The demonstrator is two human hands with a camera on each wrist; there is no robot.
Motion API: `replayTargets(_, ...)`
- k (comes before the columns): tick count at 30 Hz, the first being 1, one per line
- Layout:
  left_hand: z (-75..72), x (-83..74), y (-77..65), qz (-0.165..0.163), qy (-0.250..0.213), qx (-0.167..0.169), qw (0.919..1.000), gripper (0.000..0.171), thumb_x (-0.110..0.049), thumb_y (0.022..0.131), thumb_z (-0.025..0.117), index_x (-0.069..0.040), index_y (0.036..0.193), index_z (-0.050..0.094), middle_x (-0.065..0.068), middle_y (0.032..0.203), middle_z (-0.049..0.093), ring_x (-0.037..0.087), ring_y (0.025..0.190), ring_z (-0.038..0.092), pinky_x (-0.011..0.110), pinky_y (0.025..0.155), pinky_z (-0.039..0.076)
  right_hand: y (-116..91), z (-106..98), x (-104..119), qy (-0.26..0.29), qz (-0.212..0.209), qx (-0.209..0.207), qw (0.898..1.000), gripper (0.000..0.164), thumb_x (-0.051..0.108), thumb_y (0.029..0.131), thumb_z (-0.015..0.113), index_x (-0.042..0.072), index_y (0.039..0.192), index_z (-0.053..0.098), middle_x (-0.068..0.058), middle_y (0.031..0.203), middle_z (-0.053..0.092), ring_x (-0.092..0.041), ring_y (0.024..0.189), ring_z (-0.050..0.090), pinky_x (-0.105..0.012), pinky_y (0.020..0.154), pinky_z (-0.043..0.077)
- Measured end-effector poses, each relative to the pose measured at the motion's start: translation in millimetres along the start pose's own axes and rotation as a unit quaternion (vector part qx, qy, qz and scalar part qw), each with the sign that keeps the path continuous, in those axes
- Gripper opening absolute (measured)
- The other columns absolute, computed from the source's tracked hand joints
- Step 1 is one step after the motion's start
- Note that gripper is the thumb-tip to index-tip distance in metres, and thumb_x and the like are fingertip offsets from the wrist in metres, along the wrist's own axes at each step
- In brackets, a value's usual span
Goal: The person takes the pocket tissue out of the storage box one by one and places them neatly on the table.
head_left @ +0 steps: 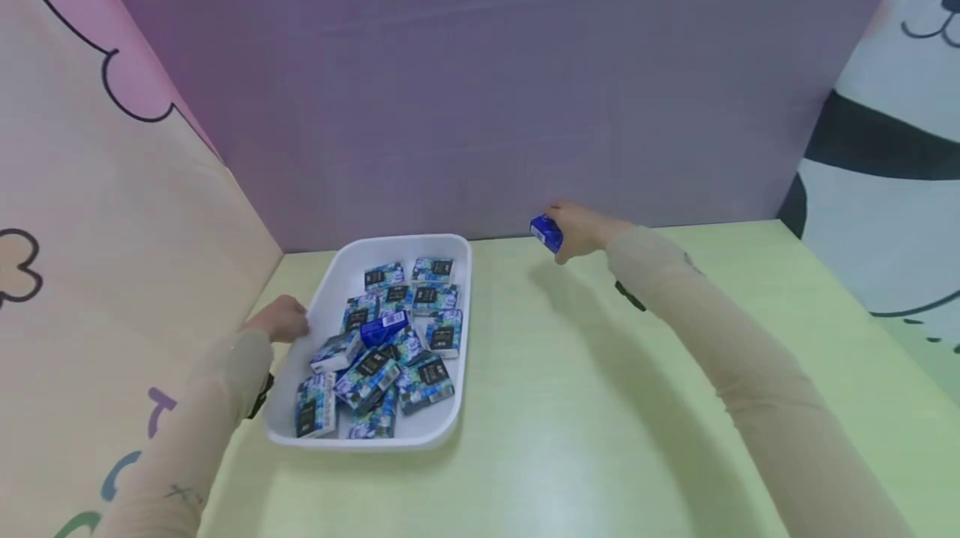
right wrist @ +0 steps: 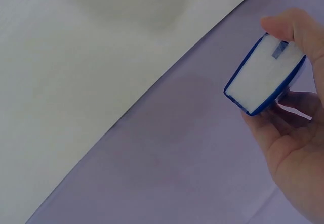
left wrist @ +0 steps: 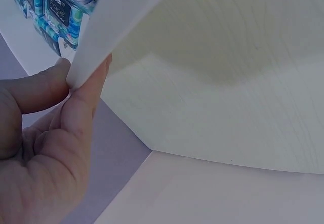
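My left hand [head_left: 279, 319] pinches the left rim of a white plastic tray [head_left: 431, 423]. In the left wrist view, the thumb lies inside the tray wall [left wrist: 114, 24] and the fingers outside. Several blue floral tissue packs [head_left: 367, 377] with dark labels lie loosely inside, some overlapping. On top of them rests a plain dark blue pack [head_left: 383, 327]. To the right of the tray, my right hand [head_left: 579, 230] holds another dark blue tissue pack [head_left: 545, 231] above the table's back edge. Its white underside shows in the right wrist view, between thumb and fingers.
The pale yellow-green table [head_left: 540, 405] meets a purple-grey panel [head_left: 465, 105] at the back. A cartoon-printed side panel [head_left: 90, 188] stands close by my left arm. Another printed panel [head_left: 892, 213] borders the right side.
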State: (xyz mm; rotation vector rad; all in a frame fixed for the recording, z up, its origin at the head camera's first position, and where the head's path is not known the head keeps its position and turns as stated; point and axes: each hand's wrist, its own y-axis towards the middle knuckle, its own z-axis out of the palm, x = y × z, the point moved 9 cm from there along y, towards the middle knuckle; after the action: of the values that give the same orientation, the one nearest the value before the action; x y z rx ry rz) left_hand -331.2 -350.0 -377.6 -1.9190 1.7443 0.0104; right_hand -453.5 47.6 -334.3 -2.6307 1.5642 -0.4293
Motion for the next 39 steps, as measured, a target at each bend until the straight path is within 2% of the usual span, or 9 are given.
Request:
replayTargets(6, 2.1, 2.6, 2.5, -0.003, 0.005, 0.000, 1.0000, 0.046, -0.007, 0.081, 0.050, 0.020, 0.119, 0.044, 0.038, 0.121, 0.045, 0.051, 0.113, 0.044, 0.055, 0.093, 0.040, -12.5, 6.5, -29.0, -0.001, 0.026, 0.003, 1.000, 0.093, 0.023, 0.073, 0.074, -0.005, 0.142, 0.019, -0.025, 0.145, 0.026, -0.040, 0.129, 0.033, -0.051, 0.105, 0.031)
replayTargets(15, 3.9, 0.4, 3.1, -0.001, -0.007, 0.007, 1.0000, 0.045, -0.006, 0.081, 0.050, 0.020, 0.117, 0.045, 0.038, 0.119, 0.047, 0.051, 0.111, 0.046, 0.056, 0.091, 0.041, -33.7, 16.2, -70.0, 0.000, 0.045, -0.005, 0.999, 0.088, 0.021, 0.073, 0.072, -0.010, 0.139, 0.023, -0.030, 0.140, 0.028, -0.044, 0.126, 0.034, -0.054, 0.103, 0.031)
replayTargets(25, 1.5, 4.9, 3.5, -0.008, -0.012, 0.005, 0.9999, 0.047, -0.007, 0.081, 0.051, 0.020, 0.119, 0.044, 0.038, 0.120, 0.047, 0.051, 0.112, 0.045, 0.056, 0.091, 0.041, -46.9, 28.3, -109.6, 0.003, 0.074, -0.014, 0.997, 0.079, 0.021, 0.074, 0.069, -0.017, 0.131, 0.029, -0.034, 0.128, 0.038, -0.044, 0.114, 0.043, -0.054, 0.098, 0.036)
replayTargets(29, 3.0, 9.8, 4.1, -0.017, -0.017, 0.009, 0.9997, 0.049, -0.008, 0.083, 0.050, 0.020, 0.122, 0.040, 0.038, 0.123, 0.043, 0.052, 0.113, 0.043, 0.056, 0.093, 0.040, -49.8, 33.3, -120.7, -0.002, 0.072, -0.024, 0.997, 0.076, 0.021, 0.073, 0.069, -0.019, 0.126, 0.033, -0.033, 0.118, 0.044, -0.041, 0.105, 0.048, -0.053, 0.094, 0.039)
replayTargets(34, 3.5, 10.3, 2.7, -0.022, -0.024, 0.013, 0.9994, 0.050, -0.007, 0.083, 0.050, 0.020, 0.123, 0.039, 0.038, 0.123, 0.044, 0.051, 0.112, 0.045, 0.056, 0.092, 0.041, -56.0, 37.2, -131.6, -0.021, 0.065, -0.025, 0.997, 0.080, 0.023, 0.070, 0.070, -0.022, 0.124, 0.033, -0.037, 0.115, 0.044, -0.043, 0.101, 0.050, -0.053, 0.091, 0.041)
replayTargets(39, 2.3, 8.6, 0.7, -0.022, -0.019, 0.008, 0.9995, 0.049, -0.007, 0.083, 0.050, 0.020, 0.122, 0.040, 0.038, 0.123, 0.043, 0.051, 0.113, 0.044, 0.056, 0.093, 0.040, -58.8, 42.9, -146.3, -0.004, 0.076, -0.018, 0.997, 0.084, 0.027, 0.066, 0.072, -0.022, 0.122, 0.035, -0.036, 0.112, 0.046, -0.041, 0.095, 0.051, -0.053, 0.088, 0.043)
